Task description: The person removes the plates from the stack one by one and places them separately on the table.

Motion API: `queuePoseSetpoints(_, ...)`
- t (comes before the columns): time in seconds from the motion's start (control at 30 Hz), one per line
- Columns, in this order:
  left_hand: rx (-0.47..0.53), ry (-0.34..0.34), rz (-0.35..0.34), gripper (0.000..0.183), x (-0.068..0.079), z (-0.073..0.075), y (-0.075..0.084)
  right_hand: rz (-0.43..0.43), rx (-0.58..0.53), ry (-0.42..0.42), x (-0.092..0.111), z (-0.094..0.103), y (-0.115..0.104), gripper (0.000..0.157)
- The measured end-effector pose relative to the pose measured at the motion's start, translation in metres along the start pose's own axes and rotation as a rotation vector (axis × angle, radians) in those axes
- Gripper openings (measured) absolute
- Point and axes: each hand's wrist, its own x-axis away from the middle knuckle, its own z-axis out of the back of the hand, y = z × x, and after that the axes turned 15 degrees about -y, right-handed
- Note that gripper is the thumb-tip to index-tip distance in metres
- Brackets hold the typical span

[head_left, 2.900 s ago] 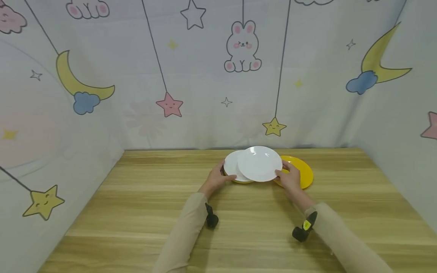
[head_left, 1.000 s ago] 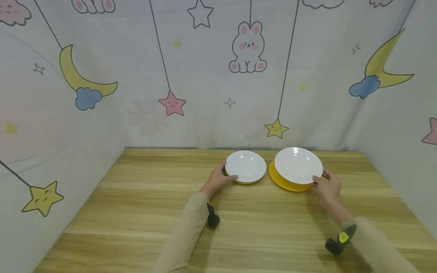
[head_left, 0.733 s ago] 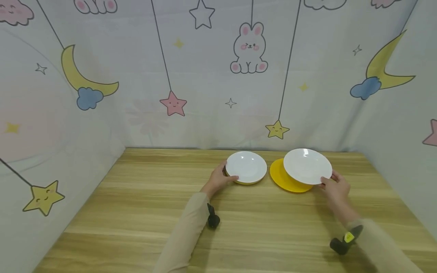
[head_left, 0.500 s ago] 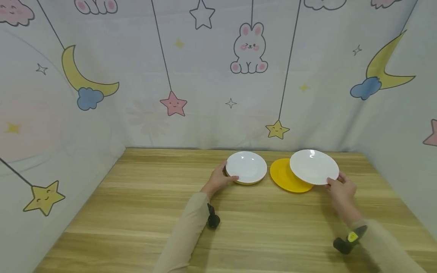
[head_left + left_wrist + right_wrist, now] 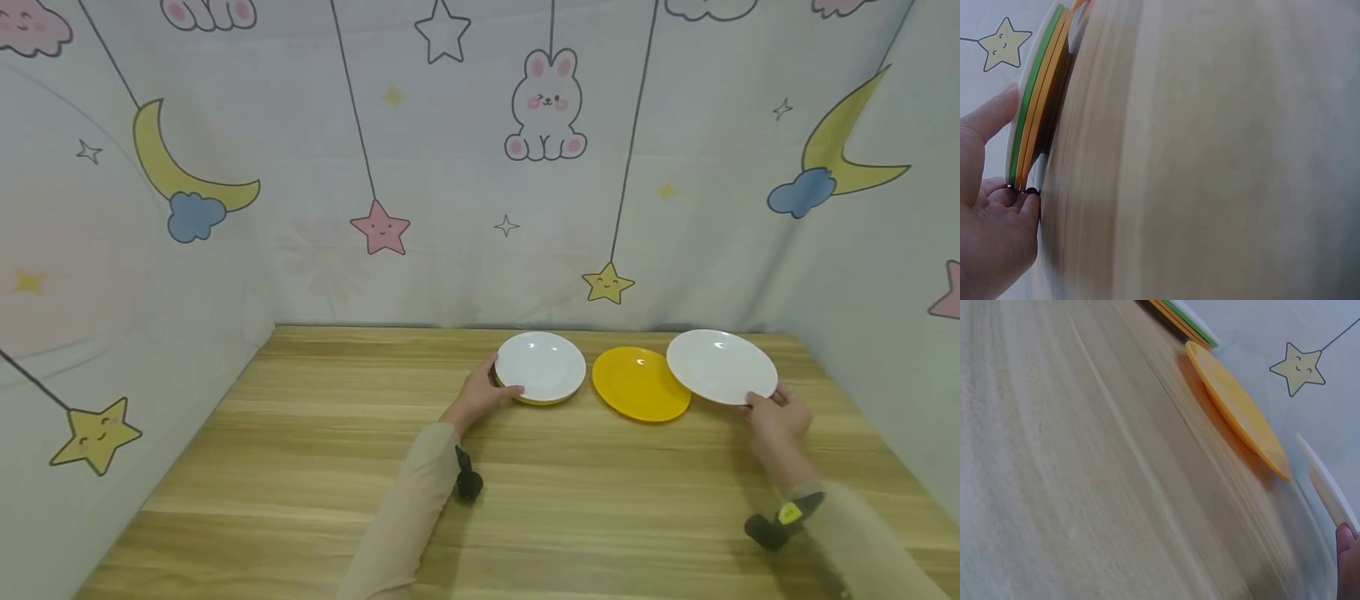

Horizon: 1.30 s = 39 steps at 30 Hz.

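My left hand (image 5: 482, 395) grips the left rim of a stack of plates, thumb over the top edge and fingers at the side. A white plate (image 5: 540, 367) tops the stack; below it in the left wrist view show a green plate (image 5: 1034, 81) and orange-yellow plates (image 5: 1041, 106). My right hand (image 5: 780, 418) pinches the near right rim of another white plate (image 5: 722, 367), its thumb on top. That plate is raised over the table, just right of a yellow plate (image 5: 640, 385), which lies alone beside the stack.
The wood-grain table (image 5: 360, 467) runs up to a printed curtain (image 5: 442, 275) at the back, with more curtain on both sides. A black wrist camera (image 5: 469, 483) sits on the left sleeve and another camera (image 5: 768, 530) on the right.
My right hand has carried the white plate rightward from over the stack, across the yellow plate, to its right side, uncovering the yellow plate. The left hand has stayed at the stack.
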Motion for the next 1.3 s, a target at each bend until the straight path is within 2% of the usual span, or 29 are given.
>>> queuePoseSetpoints(0.43, 0.02, -0.006, -0.015, 0.088, 0.001, 0.0, 0.002, 0.014, 0.022, 0.086, -0.007, 0.019, 0.0, 0.063)
queuePoseSetpoints(0.9, 0.006, -0.003, -0.02, 0.088, 0.001, 0.0, 0.001, -0.036, 0.023, 0.089, -0.006, 0.027, 0.001, 0.066)
queuePoseSetpoints(1.3, 0.007, -0.007, -0.02, 0.087, 0.002, 0.0, 0.004, -0.047, 0.07, 0.064, 0.0, 0.031, 0.011, 0.064)
